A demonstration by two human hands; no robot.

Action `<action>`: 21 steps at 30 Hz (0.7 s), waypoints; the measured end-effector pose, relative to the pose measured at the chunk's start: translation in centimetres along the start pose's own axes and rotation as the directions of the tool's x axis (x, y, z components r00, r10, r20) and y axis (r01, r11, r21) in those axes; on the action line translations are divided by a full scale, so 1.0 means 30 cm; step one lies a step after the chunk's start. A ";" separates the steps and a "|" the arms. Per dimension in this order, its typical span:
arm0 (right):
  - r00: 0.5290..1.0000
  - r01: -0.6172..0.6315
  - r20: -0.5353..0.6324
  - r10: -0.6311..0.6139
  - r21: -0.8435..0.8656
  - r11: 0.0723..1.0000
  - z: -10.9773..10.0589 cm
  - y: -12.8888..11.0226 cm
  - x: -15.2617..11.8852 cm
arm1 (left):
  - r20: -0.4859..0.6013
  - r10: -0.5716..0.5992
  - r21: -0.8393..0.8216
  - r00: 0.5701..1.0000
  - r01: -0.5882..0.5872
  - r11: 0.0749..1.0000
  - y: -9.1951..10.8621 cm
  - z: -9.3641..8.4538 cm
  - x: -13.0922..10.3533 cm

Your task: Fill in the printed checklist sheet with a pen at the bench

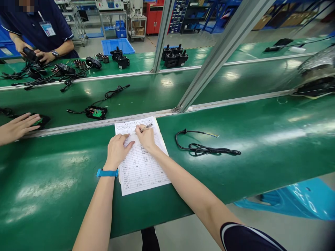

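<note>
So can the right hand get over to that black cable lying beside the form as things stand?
Probably yes. The black cable lies in the open on the green bench, right of the form, nothing between. But the right hand holds a pen.

Blue wristband (pixel 107 173) left wrist; dark navy sleeve (pixel 248 237) right.

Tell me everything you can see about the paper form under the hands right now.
The paper form is a white printed sheet with a table of rows and columns; the print is too small to read. It lies flat on the green bench, slightly skewed, with a second sheet's edge showing beneath. The left hand presses flat on its upper left part. The right hand rests near the top, holding a pen with its tip on the sheet.
</note>
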State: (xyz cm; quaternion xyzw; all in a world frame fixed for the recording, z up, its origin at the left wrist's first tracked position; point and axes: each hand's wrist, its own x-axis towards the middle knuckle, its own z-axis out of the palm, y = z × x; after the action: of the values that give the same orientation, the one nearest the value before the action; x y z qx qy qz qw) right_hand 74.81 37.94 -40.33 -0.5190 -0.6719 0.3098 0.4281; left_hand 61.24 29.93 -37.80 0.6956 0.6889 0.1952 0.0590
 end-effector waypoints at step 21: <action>0.982 -0.140 0.158 0.103 0.243 0.960 -0.042 -0.014 0.002 | -0.007 0.023 0.013 1.000 -0.023 1.000 -0.002 -0.003 -0.006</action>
State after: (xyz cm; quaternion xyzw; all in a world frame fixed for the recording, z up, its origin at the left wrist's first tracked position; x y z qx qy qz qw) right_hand 75.74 37.86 -39.38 -0.4770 -0.6228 0.4551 0.4213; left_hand 61.16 29.75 -37.78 0.7032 0.6823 0.1938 0.0498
